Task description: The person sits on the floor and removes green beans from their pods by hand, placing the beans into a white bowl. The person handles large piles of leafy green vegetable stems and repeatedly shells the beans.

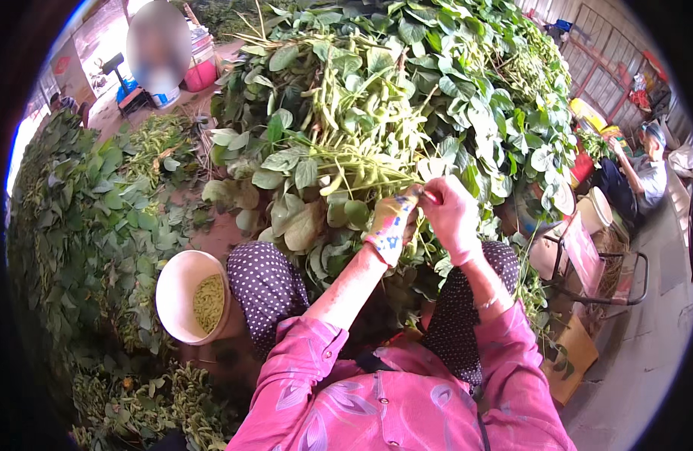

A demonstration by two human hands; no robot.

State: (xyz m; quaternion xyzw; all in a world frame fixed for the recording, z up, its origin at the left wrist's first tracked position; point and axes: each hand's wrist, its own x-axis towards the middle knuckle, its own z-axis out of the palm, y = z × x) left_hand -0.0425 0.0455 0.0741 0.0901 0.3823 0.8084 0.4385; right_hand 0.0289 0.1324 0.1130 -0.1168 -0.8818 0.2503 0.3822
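My left hand (392, 225), in a pale glove with a colourful floral print, grips the stem end of a soybean plant (374, 169) whose pods and leaves spread to the left. Close against it, my right hand (449, 217), in a pink glove, has its fingertips pinched together near the same stem; whether a pod lies between them cannot be told. Behind both hands rises a large heap of leafy soybean plants (470, 90). Beside my left knee a white plastic bucket (174, 293) holds loose green pods (209, 304).
Another heap of plants (70, 225) lies along the left. At right are a folding chair frame (605, 299), a cardboard piece (570, 358) and a white bucket (597, 211). A person (645, 175) sits there holding plants. A second person, blurred, is at upper left near a pink tub (200, 76).
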